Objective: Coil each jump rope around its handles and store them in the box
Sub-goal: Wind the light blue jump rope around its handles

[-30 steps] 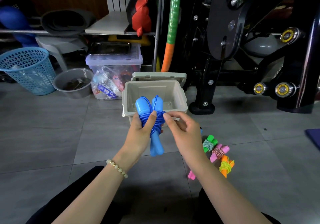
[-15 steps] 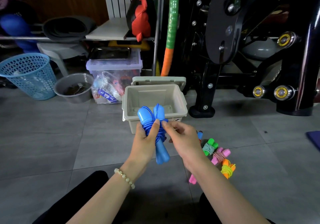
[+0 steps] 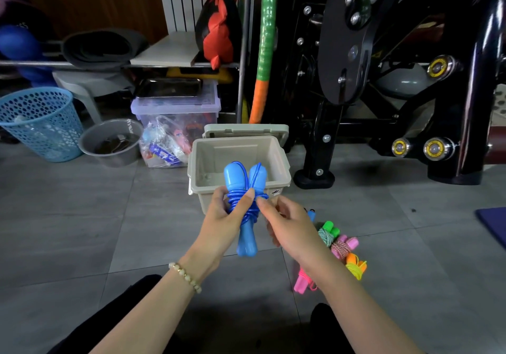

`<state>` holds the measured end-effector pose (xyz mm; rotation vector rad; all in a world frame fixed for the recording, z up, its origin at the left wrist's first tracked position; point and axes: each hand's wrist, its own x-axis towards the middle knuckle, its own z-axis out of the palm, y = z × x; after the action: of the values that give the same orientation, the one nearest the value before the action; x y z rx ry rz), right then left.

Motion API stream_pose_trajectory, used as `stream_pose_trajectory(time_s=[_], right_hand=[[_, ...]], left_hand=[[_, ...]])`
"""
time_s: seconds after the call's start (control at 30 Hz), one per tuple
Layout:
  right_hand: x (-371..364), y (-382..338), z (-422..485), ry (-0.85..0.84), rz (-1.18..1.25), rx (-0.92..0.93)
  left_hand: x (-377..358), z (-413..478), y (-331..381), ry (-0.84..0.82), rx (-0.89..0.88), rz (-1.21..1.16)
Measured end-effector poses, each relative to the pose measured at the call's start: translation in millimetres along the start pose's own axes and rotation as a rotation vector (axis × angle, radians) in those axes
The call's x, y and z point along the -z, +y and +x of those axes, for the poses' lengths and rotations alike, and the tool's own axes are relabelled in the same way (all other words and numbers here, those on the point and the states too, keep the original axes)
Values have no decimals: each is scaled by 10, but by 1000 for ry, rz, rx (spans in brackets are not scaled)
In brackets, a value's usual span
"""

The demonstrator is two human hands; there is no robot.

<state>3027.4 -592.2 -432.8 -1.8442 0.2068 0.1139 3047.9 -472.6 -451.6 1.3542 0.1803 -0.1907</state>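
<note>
The left hand (image 3: 219,216) grips one blue jump rope (image 3: 246,241), coiled around its two handles; the right hand (image 3: 290,225) pinches its cord. One beige box (image 3: 284,167) stands at 12 o'clock, four coiled ropes (image 3: 327,233) (a fifth half hidden) at 4 o'clock

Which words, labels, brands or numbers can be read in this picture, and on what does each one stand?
No text can be read for sure.
Sticker on the front of the beige box: too small to read.
White letters on the rim of the gray basin: blurred.
Print on the packets in the plastic bag: blurred.
</note>
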Motion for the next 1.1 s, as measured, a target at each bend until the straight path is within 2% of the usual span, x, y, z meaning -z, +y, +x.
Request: stream_pose_trajectory(time_s=[0.1,0.17,0.27,0.4,0.47,0.6,0.7,0.83,0.9,0.93,1.03,1.07,1.1], right_hand=[[30,30,-6,-4,-182,77],[4,23,-69,-108,-179,120],[-86,76,-100,-181,-236,178],[-229,105,-75,-99,-126,171],[-261,64,-94,-41,-171,235],[-169,-49,-217,26,-195,392],[-58,-58,-291,11,-193,426],[91,78,-215,-68,-437,320],[294,107,-162,-95,-468,209],[442,113,-118,-35,-411,154],[966,185,112,400,21,73],[1092,226,164,454,149,23],[1161,282,200,415,242,-56]], left_hand=[[-1,2,-6,-62,120,-97],[23,-14,15,-114,264,-143],[52,-7,25,-67,366,-142],[41,66,48,182,350,-152],[40,98,80,226,339,-158],[15,149,180,144,287,-218],[-49,150,199,62,299,-225],[-236,148,68,92,242,-171],[-341,141,-5,65,217,-140],[-388,140,-38,37,218,-140],[-523,141,-140,-37,227,-127],[-580,148,-179,-44,218,-85],[-640,151,-217,-51,203,-38]])
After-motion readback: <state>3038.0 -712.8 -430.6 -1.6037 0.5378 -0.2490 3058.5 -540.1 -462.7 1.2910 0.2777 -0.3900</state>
